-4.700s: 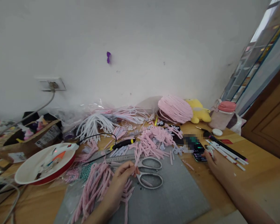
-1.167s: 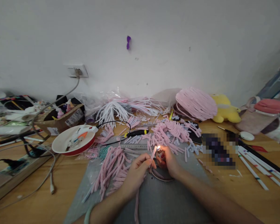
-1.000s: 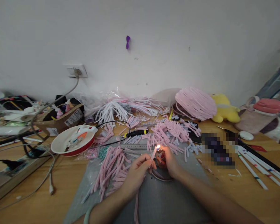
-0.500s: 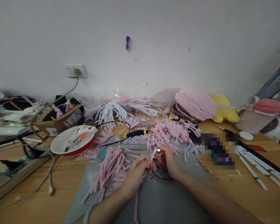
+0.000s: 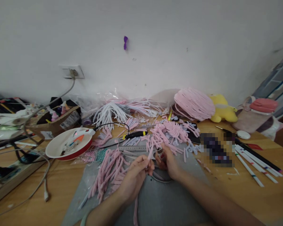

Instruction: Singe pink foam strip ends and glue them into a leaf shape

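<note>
My left hand (image 5: 135,176) is closed in a pinch on a pink pipe cleaner (image 5: 151,153), whose tip points up. A pink length hangs below that hand, over the grey mat (image 5: 169,204). Close to the right of the tip, my right hand (image 5: 170,165) is wrapped round a small lighter (image 5: 160,153). No flame shows on it now. Bent pink pipe cleaners (image 5: 106,172) lie left of my hands, and a heap of short pink pieces (image 5: 172,131) is just beyond them. A metal ruler (image 5: 132,148) lies partly covered behind my left hand.
At the left stand a red-and-white bowl (image 5: 85,152) with a glue gun (image 5: 83,133), and a power strip (image 5: 16,179). Yellow-and-black pliers (image 5: 135,134) lie at the back. White sticks (image 5: 250,169) and a yellow plush toy (image 5: 223,110) are on the right.
The bright flame at the lighter's top has gone out. Both hands have drawn slightly apart at the pipe cleaner's tip. The whole view has shifted a little.
</note>
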The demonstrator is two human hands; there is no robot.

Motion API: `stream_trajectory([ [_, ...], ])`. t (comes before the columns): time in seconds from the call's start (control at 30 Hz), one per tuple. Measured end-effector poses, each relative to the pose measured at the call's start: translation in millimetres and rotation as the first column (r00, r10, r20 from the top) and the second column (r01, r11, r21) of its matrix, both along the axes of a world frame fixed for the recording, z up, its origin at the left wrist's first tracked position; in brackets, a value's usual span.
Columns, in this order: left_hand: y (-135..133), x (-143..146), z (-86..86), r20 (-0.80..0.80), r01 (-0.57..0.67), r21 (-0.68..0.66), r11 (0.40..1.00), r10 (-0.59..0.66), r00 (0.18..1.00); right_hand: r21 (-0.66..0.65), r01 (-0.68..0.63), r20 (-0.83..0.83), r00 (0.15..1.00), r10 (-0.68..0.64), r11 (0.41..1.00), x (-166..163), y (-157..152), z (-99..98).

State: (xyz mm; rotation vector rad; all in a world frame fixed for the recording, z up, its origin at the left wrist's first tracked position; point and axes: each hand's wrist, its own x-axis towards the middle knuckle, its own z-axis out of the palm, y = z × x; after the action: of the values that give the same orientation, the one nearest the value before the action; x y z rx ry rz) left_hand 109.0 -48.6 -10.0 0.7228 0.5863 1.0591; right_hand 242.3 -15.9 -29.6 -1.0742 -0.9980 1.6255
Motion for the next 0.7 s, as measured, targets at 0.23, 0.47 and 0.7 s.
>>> stream_trajectory([
  [0.23, 0.9, -2.8, -5.1, 0.0, 0.027, 0.034, 0.999, -0.027, 1.0, -0.082, -0.105, -0.108, 0.99, 0.096, 0.991, 7.8, 4.0, 0.5],
  [0.47, 2.8, -1.1, -3.9, -0.015, 0.022, 0.015, 1.0, -0.022, 1.0, -0.031, -0.079, 0.007, 0.997, 0.079, 0.996, 4.2, 1.2, -3.3],
  [0.7, 1.6, 1.8, 0.1, -0.067, -0.033, -0.018, 0.999, 0.031, 0.997, -0.041, -0.053, 0.005, 0.999, 0.053, 0.998, 4.1, 2.2, -3.5],
])
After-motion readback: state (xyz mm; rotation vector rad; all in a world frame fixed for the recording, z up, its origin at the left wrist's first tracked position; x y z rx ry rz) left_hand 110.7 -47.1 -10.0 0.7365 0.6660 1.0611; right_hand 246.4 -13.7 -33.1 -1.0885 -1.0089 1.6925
